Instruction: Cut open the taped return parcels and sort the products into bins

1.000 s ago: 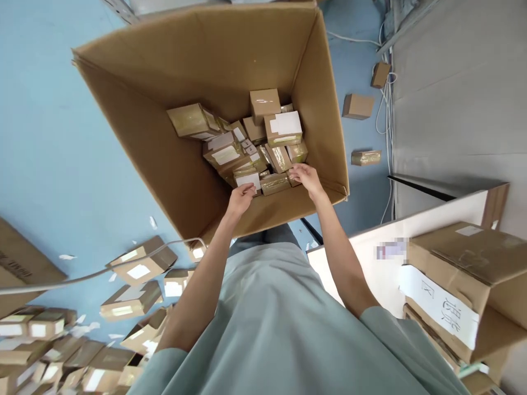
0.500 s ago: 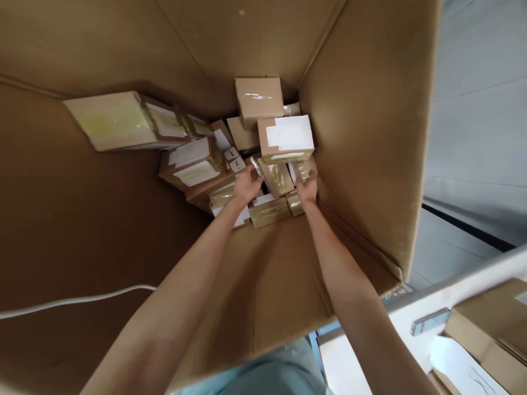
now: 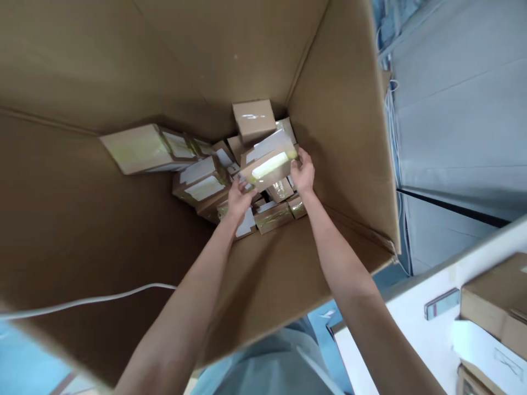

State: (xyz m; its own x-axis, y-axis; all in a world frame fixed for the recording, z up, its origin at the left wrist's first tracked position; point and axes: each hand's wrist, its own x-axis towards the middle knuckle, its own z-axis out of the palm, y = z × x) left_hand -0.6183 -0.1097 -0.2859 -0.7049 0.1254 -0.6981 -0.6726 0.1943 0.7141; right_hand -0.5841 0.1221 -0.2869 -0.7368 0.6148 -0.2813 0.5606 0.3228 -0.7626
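Both my hands hold a small cardboard box (image 3: 263, 170) by its opposite ends, deep inside a large cardboard carton (image 3: 349, 131). White labels and shiny tape cover parts of the small box, which is tilted. My left hand (image 3: 240, 200) grips its left lower corner; my right hand (image 3: 303, 171) is closed on its right end. Below it lie several taped boxes, among them a box (image 3: 274, 218) near the carton's front wall. Behind it sits a plain brown box (image 3: 254, 120). The held box hides part of the pile.
To the left in the carton stand a labelled box (image 3: 201, 181) and a longer box (image 3: 140, 148). A white cable (image 3: 119, 294) crosses the carton's left side. Outside, at right, a white table (image 3: 436, 340) carries a phone-like object (image 3: 442, 304) and a brown box (image 3: 498, 296).
My hands have moved from lower in the pile onto the labelled box. That box has shifted left and now tilts between them. The whole view has also shifted.
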